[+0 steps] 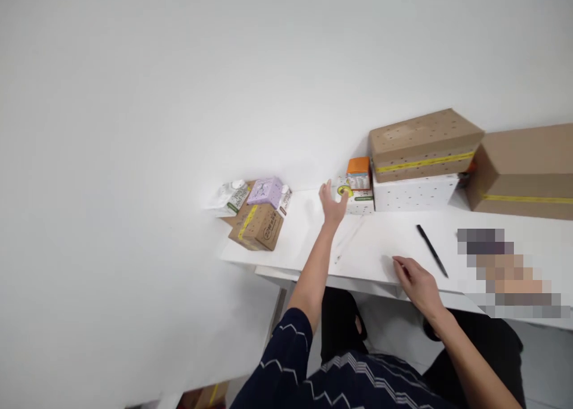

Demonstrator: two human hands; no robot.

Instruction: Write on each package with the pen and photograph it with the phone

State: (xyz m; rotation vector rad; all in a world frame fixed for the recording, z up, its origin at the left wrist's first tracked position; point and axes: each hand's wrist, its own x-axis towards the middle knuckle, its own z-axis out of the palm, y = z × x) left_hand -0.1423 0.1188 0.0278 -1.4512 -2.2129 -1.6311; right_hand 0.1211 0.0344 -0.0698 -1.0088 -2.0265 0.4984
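Observation:
My left hand (333,205) reaches over the white table, its thumb and fingers spread apart. It is at the left end of a white box with an avocado picture (362,206), its thumb in front of the print; whether it touches the box I cannot tell. A small orange and white box (359,173) stands on or just behind that box. Near the front edge of the table, my right hand (418,285) rests with its fingers curled together, and nothing shows in them. A black pen (431,251) lies just beyond it, to the right.
At left, a brown carton (257,227), a purple box (265,191) and a white-green pack (231,197) sit clustered. At right, a brown carton (425,140) lies on a white speckled box (414,194), beside a larger carton (528,182). A thin white cable (347,242) crosses the table (304,236).

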